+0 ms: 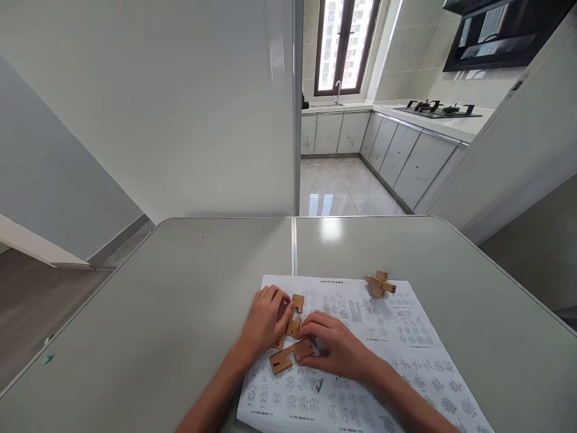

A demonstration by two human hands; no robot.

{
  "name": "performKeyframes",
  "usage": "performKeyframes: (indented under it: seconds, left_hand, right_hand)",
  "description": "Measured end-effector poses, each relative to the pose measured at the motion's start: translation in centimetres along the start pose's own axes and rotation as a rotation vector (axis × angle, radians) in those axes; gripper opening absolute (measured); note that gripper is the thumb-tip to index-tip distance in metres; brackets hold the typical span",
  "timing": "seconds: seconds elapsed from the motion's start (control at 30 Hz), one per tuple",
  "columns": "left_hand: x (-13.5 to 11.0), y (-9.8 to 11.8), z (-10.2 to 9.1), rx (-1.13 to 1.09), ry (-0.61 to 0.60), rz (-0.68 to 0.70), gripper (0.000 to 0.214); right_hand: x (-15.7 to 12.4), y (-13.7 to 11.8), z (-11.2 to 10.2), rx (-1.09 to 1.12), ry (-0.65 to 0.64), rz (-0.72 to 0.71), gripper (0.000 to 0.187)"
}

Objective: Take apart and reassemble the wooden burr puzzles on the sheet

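On the printed sheet (360, 337), my left hand (267, 317) curls its fingers against an upright notched wooden puzzle piece (294, 326), pinching its left side. Beneath that hand another wooden piece (279, 344) shows only in part. My right hand (336, 346) grips the right end of a lower notched wooden puzzle piece (281, 363) between thumb and fingers; this piece lies slanted, with a dark number mark on it. At the sheet's top right stands a cross-shaped cluster of interlocked wooden pieces (380, 284), apart from both hands.
The grey-green table (135, 337) has a pale seam (294, 246) running away from me. A small green bit (47, 359) lies near its left edge. Beyond are a white panel (202, 108) and a kitchen with cabinets (415, 153) and a gas hob (437, 109).
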State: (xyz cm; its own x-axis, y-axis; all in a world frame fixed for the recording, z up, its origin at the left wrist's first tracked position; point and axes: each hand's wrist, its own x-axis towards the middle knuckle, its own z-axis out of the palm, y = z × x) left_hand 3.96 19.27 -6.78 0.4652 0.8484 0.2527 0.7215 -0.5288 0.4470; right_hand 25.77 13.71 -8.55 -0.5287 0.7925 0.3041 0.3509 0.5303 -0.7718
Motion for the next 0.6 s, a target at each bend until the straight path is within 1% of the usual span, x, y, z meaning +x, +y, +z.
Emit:
performKeyframes:
  seconds: [0.33,0.53,0.6]
  left_hand:
    - [0.06,-0.31,0.62,0.196,0.041,0.013,0.019]
    - [-0.12,-0.35,0.28,0.131,0.025,-0.001,0.019]
    - [-0.13,-0.21,0.07,0.118,0.015,-0.003,0.022]
  right_hand:
    - [-0.01,-0.05,0.08,-0.041,-0.017,-0.01,0.03]
    - [-0.07,-0.12,0.18,-0.053,-0.012,0.002,0.031]
    - [-0.04,-0.21,0.21,-0.054,-0.002,0.002,0.03]
